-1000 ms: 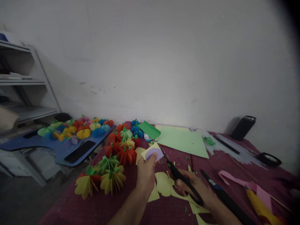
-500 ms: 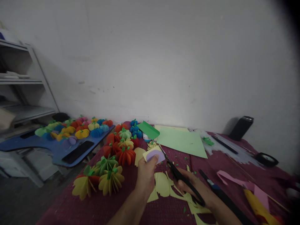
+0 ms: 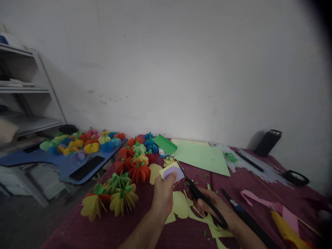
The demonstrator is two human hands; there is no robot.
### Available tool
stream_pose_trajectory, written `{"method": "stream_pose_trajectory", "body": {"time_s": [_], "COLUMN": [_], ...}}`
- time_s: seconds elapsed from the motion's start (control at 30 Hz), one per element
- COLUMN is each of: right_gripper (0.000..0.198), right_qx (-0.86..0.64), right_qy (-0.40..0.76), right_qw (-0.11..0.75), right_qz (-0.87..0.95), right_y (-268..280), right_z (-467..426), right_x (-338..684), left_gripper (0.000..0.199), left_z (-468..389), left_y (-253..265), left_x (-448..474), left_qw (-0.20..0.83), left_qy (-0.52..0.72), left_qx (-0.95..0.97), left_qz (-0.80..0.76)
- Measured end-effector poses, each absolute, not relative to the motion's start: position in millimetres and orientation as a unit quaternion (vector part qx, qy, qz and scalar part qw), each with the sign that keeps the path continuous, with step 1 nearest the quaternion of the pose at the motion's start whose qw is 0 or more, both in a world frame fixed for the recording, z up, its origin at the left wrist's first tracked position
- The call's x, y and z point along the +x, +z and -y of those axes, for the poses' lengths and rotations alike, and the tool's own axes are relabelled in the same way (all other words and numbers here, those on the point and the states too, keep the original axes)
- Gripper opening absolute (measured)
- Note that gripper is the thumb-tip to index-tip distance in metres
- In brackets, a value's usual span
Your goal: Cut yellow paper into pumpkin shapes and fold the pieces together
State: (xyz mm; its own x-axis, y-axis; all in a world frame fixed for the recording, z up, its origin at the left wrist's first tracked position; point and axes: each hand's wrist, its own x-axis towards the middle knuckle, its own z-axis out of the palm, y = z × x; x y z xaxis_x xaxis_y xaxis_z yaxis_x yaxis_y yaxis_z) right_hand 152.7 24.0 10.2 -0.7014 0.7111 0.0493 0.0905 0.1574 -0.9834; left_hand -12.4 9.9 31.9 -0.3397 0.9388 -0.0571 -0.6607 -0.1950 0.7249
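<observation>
A maroon-covered table (image 3: 103, 231) carries a pale green paper sheet (image 3: 201, 156). Left of that sheet sit paper pumpkins (image 3: 140, 173); in front of it lie yellow paper scraps (image 3: 181, 205) and, further right, a pink strip (image 3: 262, 198); right of it is a black cylinder (image 3: 268, 143). Well left of the sheet, a blue table (image 3: 62, 164) carries many-coloured pumpkin ornaments (image 3: 91, 148) and a flat black slab (image 3: 87, 168).

The view comes from 1 camera worn on the person's head, above the near side of the maroon-covered bench (image 3: 103, 230), looking forward and down. It faces a pale wall (image 3: 166, 69), which fills the upper half. The left hand (image 3: 163, 193) and right hand (image 3: 215, 204) lie close, below the middle of the frame. It takes in grey shelving (image 3: 38, 90) at the left edge and a black cylinder (image 3: 267, 143) at right.
</observation>
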Motion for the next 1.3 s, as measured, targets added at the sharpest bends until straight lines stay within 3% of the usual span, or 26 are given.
{"method": "stream_pose_trajectory", "body": {"time_s": [0.63,1.3], "right_gripper": [0.041,0.045], "right_qx": [-0.367,-0.336], "right_qy": [0.478,0.482], "right_qw": [0.202,0.110], "right_qz": [0.772,0.802], "right_y": [39,72], "right_z": [-17,-16], "right_x": [183,216], "left_gripper": [0.021,0.014], "left_z": [-10,-4], "left_y": [25,21], "left_x": [-14,-6], "left_qw": [0.546,0.585], "left_qy": [0.700,0.620], "left_qx": [0.266,0.350], "left_qz": [-0.376,-0.388]}}
